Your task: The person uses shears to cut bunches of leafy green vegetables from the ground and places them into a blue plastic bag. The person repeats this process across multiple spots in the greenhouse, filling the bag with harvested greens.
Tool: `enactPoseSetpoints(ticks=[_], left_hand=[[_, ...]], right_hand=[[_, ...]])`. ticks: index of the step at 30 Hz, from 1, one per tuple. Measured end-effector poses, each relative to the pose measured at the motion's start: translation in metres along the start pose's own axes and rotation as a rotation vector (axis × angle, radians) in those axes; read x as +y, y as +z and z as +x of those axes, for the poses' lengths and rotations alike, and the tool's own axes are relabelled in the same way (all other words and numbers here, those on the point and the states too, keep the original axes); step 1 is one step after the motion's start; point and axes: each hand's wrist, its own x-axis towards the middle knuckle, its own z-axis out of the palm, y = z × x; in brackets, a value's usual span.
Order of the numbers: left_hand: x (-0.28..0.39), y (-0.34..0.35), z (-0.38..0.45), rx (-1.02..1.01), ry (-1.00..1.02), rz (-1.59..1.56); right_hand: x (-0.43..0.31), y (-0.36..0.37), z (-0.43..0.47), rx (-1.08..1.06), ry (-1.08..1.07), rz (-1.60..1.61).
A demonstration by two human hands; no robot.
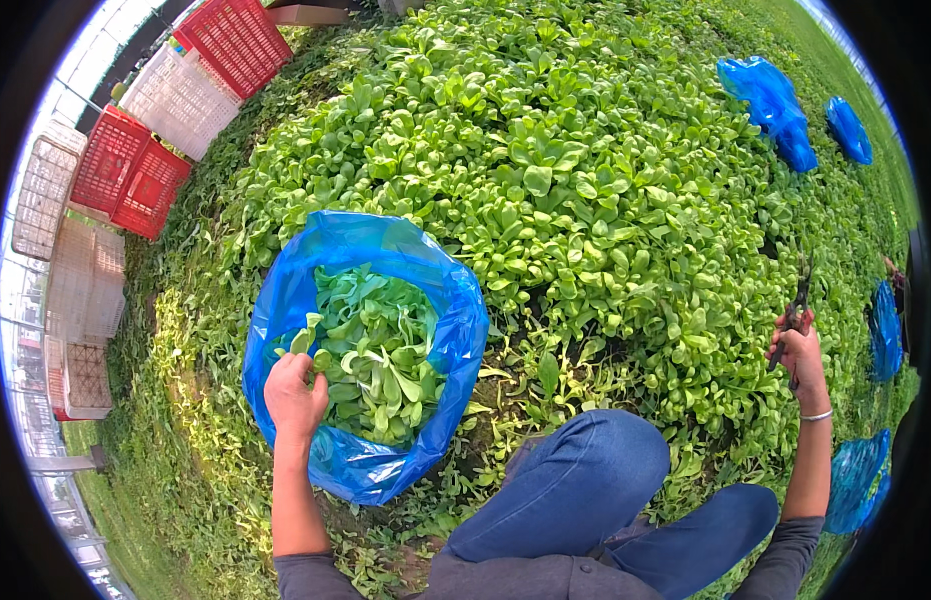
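Observation:
My left hand [296, 397] is over the near left rim of an open blue plastic bag [454, 360]. A few green leaves [304, 341] stick out past its closed fingers. Inside the bag lies a heap of cut leafy greens [386, 375], some with pale stems upward. Out to the right, my right hand [801, 356] grips a pair of dark garden snips [797, 307], blades pointing away from me. Below that hand and beyond it grows a dense bed of round-leaved greens [540, 180].
Red plastic crates [127, 172] and white crates [181, 101] line the left side. More blue bags [773, 105] lie along the right, one by a partly visible person [914, 300] at the edge. My bent knees [578, 480] are close in front, beside yellowed cut stubble [525, 390].

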Motion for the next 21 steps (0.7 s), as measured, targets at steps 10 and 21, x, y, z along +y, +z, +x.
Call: enactPoseSetpoints(ticks=[10,21], left_hand=[[-0.021,0.038,0.012,-0.464,-0.36,-0.852],[-0.001,0.042,0.004,-0.352,-0.637,-1.032]], right_hand=[[0.13,-0.084,-0.085,0.295,0.272,0.329],[0.14,-0.054,-0.087,0.151,0.329,0.404]])
